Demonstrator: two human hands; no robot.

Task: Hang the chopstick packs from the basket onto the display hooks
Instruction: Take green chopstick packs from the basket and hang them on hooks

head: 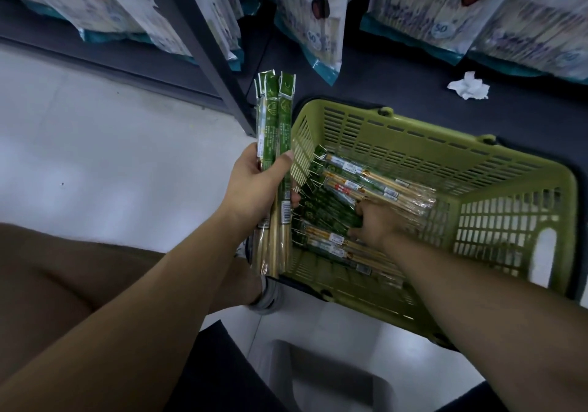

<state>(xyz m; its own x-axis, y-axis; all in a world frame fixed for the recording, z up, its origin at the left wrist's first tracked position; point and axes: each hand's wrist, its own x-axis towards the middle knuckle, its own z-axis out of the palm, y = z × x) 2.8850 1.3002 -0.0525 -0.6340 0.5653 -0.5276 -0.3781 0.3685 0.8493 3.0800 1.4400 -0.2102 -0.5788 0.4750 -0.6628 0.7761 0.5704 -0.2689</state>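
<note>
Chopstick packs (276, 125), clear sleeves with green headers, are clasped upright in the grip of the left hand (257, 188); basket packs (324, 211) are pinched in the grip of the right hand (375, 224).

A dark metal shelf upright (210, 48) is seen above a pale tiled floor (95, 144), spread to its left. To its right, 1 crumpled white tissue (467, 86) is left on a dark base shelf (397, 93), with printed bags (318, 13) hung above.
</note>
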